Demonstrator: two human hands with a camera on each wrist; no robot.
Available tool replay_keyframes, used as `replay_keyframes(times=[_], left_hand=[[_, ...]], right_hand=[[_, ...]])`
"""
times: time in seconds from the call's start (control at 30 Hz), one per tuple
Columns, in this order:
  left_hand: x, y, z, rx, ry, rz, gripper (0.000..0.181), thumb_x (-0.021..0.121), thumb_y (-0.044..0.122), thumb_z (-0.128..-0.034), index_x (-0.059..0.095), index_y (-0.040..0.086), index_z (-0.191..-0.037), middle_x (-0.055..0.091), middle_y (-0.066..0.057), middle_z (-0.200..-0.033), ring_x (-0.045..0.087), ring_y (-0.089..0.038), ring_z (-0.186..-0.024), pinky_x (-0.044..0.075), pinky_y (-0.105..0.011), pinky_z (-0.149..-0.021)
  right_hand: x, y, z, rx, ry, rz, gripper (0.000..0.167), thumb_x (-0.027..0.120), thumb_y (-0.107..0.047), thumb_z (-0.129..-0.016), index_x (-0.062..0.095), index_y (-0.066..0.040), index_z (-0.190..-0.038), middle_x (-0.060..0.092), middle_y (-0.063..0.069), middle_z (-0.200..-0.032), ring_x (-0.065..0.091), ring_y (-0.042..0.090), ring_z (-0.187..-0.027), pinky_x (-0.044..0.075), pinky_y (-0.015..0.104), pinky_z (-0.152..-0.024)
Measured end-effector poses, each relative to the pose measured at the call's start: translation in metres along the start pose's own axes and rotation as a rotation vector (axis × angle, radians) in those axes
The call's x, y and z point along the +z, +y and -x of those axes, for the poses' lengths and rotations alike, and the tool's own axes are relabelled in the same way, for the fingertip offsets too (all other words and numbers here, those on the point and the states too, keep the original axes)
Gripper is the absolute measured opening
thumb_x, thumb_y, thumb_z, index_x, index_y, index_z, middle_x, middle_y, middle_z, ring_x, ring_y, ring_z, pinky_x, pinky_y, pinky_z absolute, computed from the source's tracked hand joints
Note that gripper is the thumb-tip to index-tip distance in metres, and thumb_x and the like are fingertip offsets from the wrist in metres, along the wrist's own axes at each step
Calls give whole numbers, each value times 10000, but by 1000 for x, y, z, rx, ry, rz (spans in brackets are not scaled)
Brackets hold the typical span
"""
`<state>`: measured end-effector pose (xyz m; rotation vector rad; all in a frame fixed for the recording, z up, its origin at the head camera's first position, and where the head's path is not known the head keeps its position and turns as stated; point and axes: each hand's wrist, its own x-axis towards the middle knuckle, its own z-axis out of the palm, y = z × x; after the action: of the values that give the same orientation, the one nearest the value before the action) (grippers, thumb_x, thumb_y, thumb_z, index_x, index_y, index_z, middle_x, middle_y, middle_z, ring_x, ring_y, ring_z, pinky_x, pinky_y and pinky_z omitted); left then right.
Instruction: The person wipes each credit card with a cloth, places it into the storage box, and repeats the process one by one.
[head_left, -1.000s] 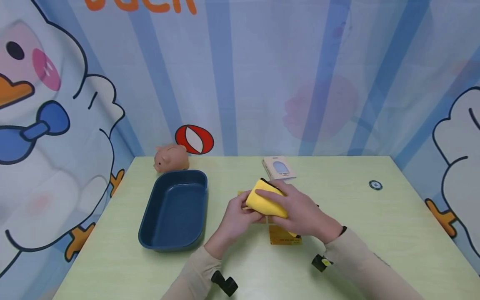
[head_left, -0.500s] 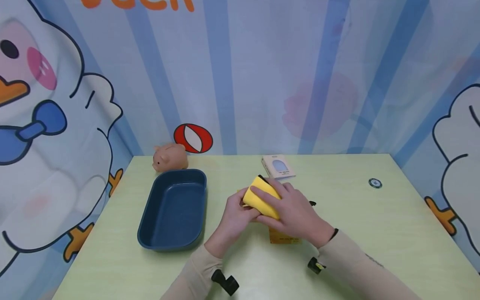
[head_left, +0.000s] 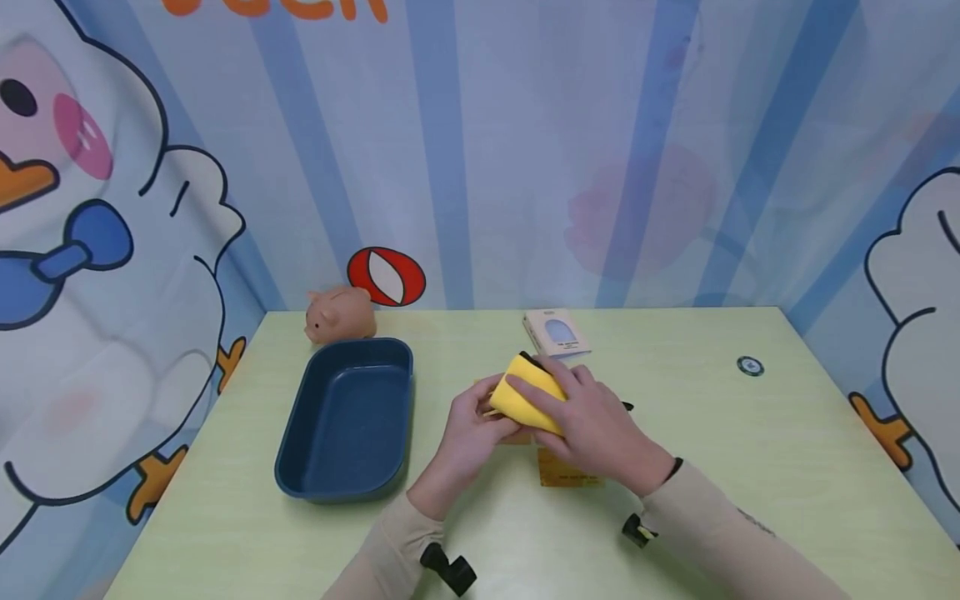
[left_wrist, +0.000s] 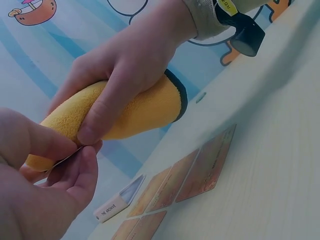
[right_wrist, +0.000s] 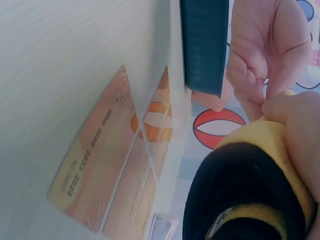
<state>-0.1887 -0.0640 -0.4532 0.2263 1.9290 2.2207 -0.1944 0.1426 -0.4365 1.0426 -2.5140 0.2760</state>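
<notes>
A folded yellow cloth [head_left: 525,396] with black edging is held in my right hand [head_left: 600,425], its fingers wrapped over the top. My left hand [head_left: 472,429] pinches a thin card just under the cloth's left end; only a narrow edge of the card [left_wrist: 64,161] shows, the rest being covered by cloth and fingers. In the right wrist view the cloth [right_wrist: 250,135] hangs in a loose roll, its dark inner side facing the camera. Below the hands, several gold printed cards [head_left: 570,471] lie flat in rows on the table, partly hidden in the head view.
A dark blue tray [head_left: 408,417] stands to the left, with a pink piggy bank [head_left: 341,315] behind it. At the back lies a small pale box [head_left: 557,333]. A round chip [head_left: 750,367] rests far right on the pale green table [head_left: 787,483].
The right hand and cloth shifted left and slightly up, then a little back to the right. The left hand stays nearly in place, still pinching under the cloth.
</notes>
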Motion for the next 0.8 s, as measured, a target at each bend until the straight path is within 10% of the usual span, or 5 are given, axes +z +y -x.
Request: replay_keyframes(times=[0.8], left_hand=[[-5, 9, -2, -23, 68, -8, 594, 628, -122, -919, 559, 45, -1485, 677, -202, -1221, 761, -329, -997, 632, -408, -883]], right_hand=[[-9, 20, 11, 79, -46, -36, 701, 755, -346, -973, 458, -288, -1605, 466, 252, -1515, 605, 380, -983, 567, 400, -608]])
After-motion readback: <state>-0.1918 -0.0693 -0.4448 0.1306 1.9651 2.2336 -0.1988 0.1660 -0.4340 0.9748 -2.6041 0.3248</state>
